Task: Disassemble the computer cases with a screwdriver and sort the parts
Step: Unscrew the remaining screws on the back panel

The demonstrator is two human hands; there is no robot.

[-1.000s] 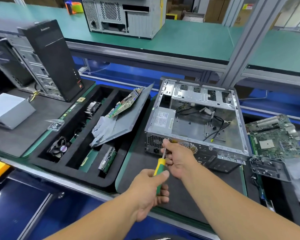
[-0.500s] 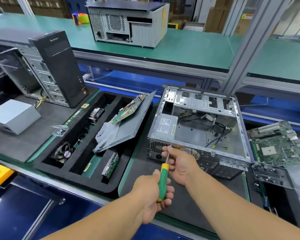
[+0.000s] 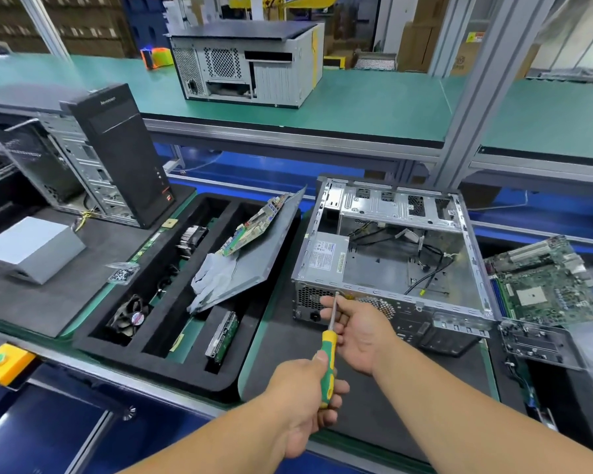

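An open silver computer case (image 3: 401, 254) lies on its side on the black mat, with a power supply (image 3: 324, 256) in its near-left corner and loose black cables inside. My left hand (image 3: 305, 391) grips the green-and-yellow handle of a screwdriver (image 3: 328, 360). The tip of the shaft touches the case's rear panel just below the power supply. My right hand (image 3: 360, 331) pinches the metal shaft near the tip and steadies it against the case.
A black foam sorting tray (image 3: 158, 362) to the left holds a fan, a heatsink, a drive, a side panel with white gloves and a board. A removed motherboard (image 3: 548, 285) lies right. A black tower (image 3: 117, 155), a grey box (image 3: 31, 248) and a screw bag (image 3: 122, 272) sit left. Another case (image 3: 250, 63) stands behind.
The view has shifted down slightly. Both hands keep the screwdriver at the same spot on the case's rear panel; my left hand has slid lower on the handle.
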